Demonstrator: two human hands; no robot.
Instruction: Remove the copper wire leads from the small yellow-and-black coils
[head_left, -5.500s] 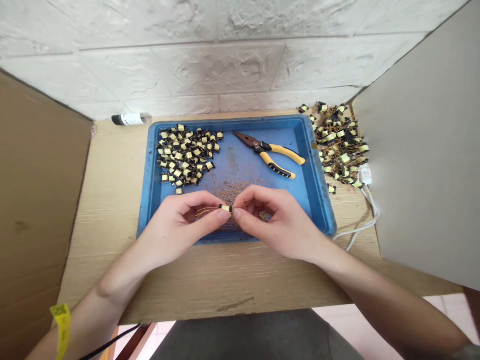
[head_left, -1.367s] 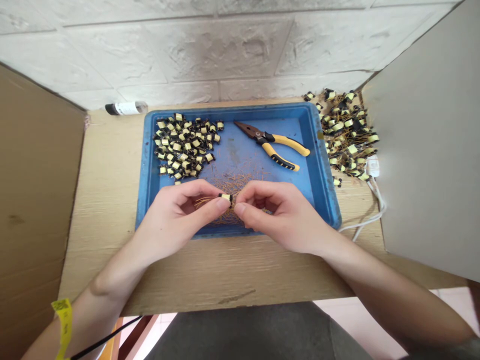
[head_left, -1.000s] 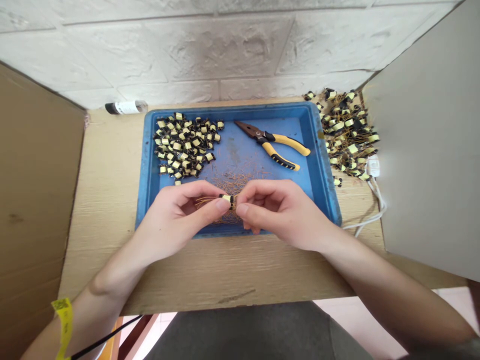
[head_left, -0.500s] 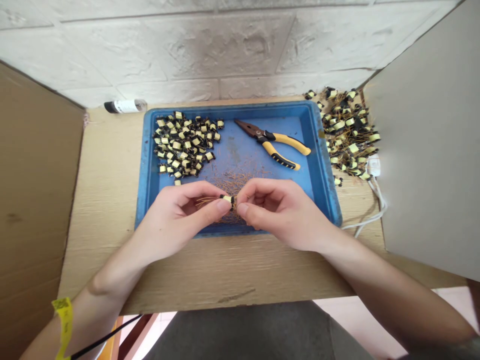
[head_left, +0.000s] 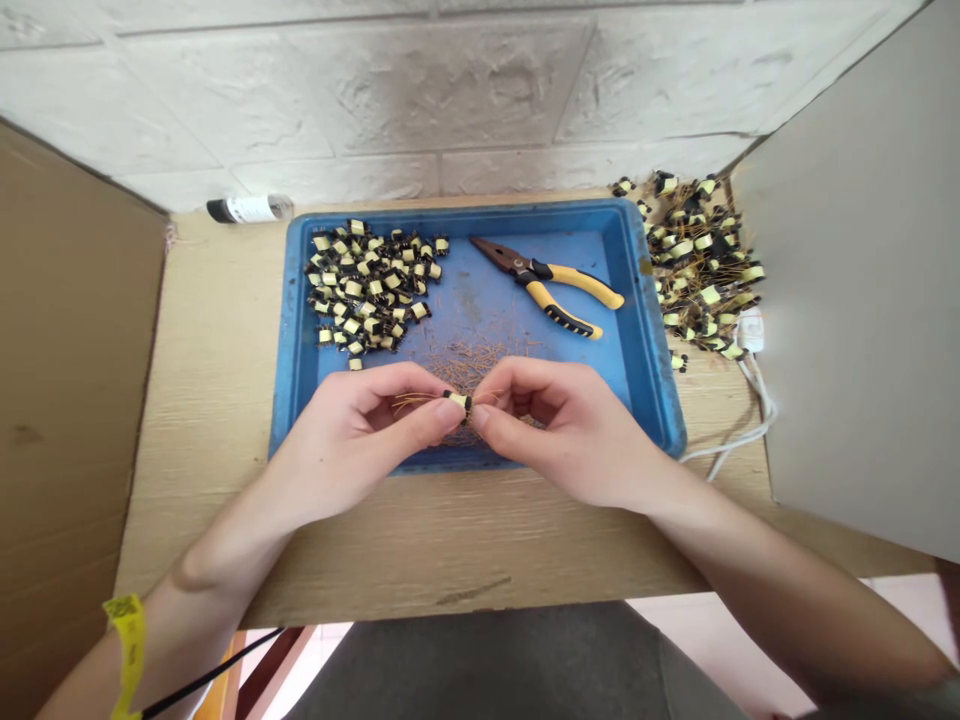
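Over the front part of the blue tray (head_left: 675, 400), my left hand (head_left: 367, 430) pinches a small black and yellow coil (head_left: 457, 401) between thumb and fingertips. Thin copper wires stick out from the coil to the left and right. My right hand (head_left: 562, 425) is closed at the coil's right end, its thumb and index finger pressed together near the wires; exactly what they grip is too small to make out. Beneath both hands lie many wire clippings (head_left: 465, 362). A heap of similar coils (head_left: 367, 285) fills the tray's left side.
Pliers with yellow and black handles (head_left: 551, 285) lie in the tray's back right. Right of the tray are a pile of coils with long wires (head_left: 705, 265) and a white cable (head_left: 765, 400). A small bottle (head_left: 249, 209) lies at the back left; panels flank the table.
The coil has shifted and tilted slightly, and wire now shows over my right fingertips. Both hands stay in nearly the same place.
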